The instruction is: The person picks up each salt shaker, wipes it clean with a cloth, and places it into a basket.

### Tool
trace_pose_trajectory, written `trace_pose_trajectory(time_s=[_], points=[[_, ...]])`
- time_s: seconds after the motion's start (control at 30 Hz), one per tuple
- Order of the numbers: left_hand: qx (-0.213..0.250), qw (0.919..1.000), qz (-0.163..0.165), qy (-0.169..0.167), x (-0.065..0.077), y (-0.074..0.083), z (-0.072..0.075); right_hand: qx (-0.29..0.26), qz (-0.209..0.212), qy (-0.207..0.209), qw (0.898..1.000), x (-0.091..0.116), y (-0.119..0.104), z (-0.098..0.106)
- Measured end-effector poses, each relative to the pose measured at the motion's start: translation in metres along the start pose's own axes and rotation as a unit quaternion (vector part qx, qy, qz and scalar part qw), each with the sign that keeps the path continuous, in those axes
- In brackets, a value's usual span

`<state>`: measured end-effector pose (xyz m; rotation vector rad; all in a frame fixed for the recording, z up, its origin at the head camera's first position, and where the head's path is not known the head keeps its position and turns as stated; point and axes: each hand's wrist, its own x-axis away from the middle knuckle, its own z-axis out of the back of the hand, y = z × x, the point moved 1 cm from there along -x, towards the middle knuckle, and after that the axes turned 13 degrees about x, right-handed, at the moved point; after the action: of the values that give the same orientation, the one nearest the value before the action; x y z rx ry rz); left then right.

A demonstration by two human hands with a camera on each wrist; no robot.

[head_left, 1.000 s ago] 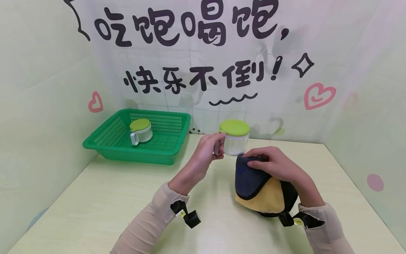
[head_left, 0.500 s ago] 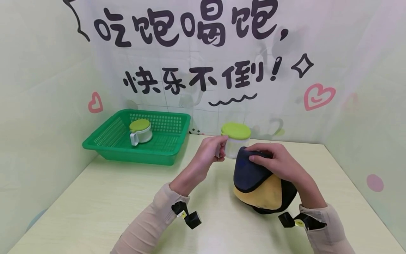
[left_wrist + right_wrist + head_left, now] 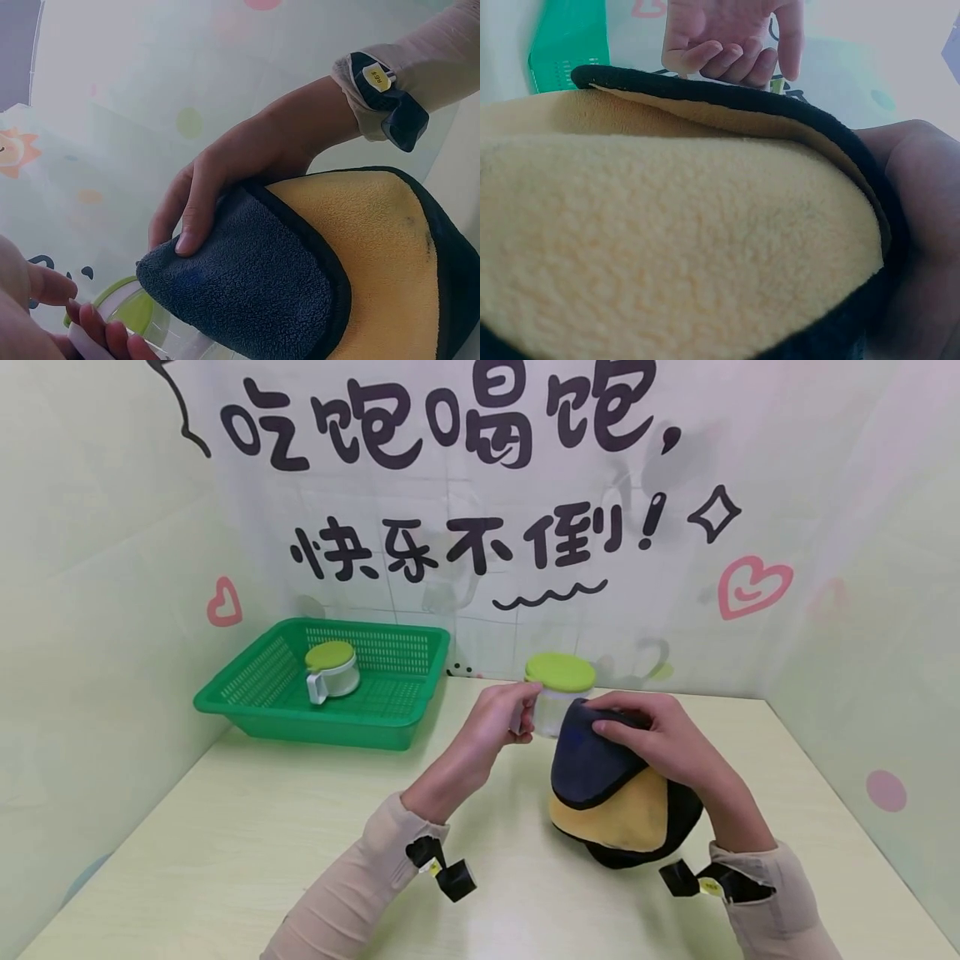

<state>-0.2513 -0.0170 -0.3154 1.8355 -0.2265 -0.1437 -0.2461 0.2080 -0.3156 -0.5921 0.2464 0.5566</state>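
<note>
Left hand (image 3: 491, 718) curled, pinching the handle (image 3: 88, 343) of a jar (image 3: 551, 710). Right hand (image 3: 662, 735) pinching the top edge of a cloth (image 3: 630, 806), thumb on the navy face. Bearings taken in the head view, jar at clock centre, 6 toward the person.

Counter (image 3: 225, 852): pale, runs under the whole layout.

Basket (image 3: 322, 732): green, mesh-sided, at 9 o'clock, well apart from both hands.

Cloth: navy and yellow, black edging, folded over itself, at 5 o'clock. Its navy corner overlaps the lower right of the jar in view; whether cloth touches jar, cannot tell.

Jar: clear body, roughly upright, green lid (image 3: 561, 671) on. Left hand at 8 o'clock of it, right hand at 4. Base against counter or lifted: cannot tell.

Second jar (image 3: 333, 672): same kind, stands inside the basket, its handle toward 8.

Change over the last second: jar slightly lower, toward 6; right hand and cloth corner up, toward 12; the cloth now hides more of the jar. Basket and second jar the same.

Reading (judgement): cloth and jar are being worked as a pair, gap closing. The handle pinch likely matters, as the cloth could nudge the jar.
</note>
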Motion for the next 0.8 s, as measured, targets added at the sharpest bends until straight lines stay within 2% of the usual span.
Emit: trace_pose_trajectory(time_s=[0.43, 0.8], points=[[0.004, 1.0000, -0.003, 0.002, 0.0014, 0.0012, 0.0000, -0.008, -0.009, 0.004, 1.000, 0.0009, 0.0060, 0.0018], [0.009, 0.9999, -0.003, 0.009, 0.0005, 0.0019, 0.0008, -0.011, 0.000, -0.018, 1.000, -0.0006, 0.0087, 0.0008]])
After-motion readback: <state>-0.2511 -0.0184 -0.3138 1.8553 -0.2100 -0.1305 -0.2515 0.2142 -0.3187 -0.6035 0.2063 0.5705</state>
